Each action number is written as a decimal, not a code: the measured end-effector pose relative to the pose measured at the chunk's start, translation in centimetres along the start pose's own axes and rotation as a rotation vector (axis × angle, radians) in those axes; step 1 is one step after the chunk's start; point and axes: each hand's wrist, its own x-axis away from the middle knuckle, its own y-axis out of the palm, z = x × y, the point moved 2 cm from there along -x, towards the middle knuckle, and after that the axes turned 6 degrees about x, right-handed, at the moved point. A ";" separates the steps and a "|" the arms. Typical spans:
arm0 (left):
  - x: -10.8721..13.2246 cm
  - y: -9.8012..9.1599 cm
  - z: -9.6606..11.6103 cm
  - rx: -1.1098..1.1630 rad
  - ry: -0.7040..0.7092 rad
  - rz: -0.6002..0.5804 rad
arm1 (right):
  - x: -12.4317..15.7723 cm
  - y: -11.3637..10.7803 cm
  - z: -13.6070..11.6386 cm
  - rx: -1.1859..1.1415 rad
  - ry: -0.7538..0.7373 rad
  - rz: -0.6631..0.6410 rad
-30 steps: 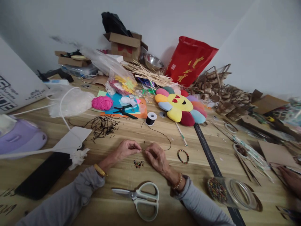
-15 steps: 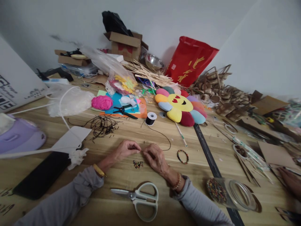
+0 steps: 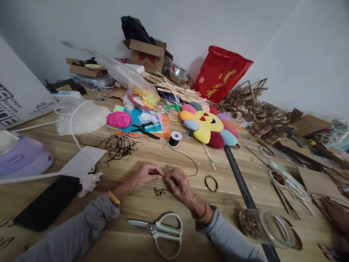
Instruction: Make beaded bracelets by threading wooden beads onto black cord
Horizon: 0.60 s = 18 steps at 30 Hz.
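Note:
Both my hands rest on the wooden table (image 3: 152, 153), fingertips meeting. My left hand (image 3: 145, 173) is closed in a pinch; what its fingertips hold is too small to name. My right hand (image 3: 178, 183) pinches the end of a thin black cord (image 3: 191, 160) that curves back to a black spool (image 3: 175, 138). A small cluster of dark beads (image 3: 159, 191) lies just below my fingers. A finished bead bracelet (image 3: 211, 183) lies to the right of my right hand.
White-handled scissors (image 3: 160, 231) lie near the table's front edge. A tipped jar of beads (image 3: 265, 229) sits at the right, a black ruler (image 3: 240, 182) beside it. A flower plush (image 3: 208, 125), pink yarn (image 3: 118, 119), black tangled cord (image 3: 118, 145), a phone (image 3: 46, 203) and clutter fill the rest.
My hands have stayed together at the same spot, the fingertips closing slightly. The view has shifted a little.

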 end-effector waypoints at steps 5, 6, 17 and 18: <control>0.0 0.1 0.0 -0.020 0.018 -0.007 | 0.2 0.1 0.1 -0.014 0.004 -0.004; 0.0 0.2 0.0 -0.028 0.022 -0.009 | 0.2 0.1 0.1 -0.017 0.005 -0.002; 0.1 0.5 0.1 -0.049 0.005 0.006 | 0.3 0.2 0.2 -0.082 0.001 -0.001; 0.1 0.5 0.1 -0.042 0.004 0.012 | 0.3 0.2 0.2 -0.086 0.007 -0.003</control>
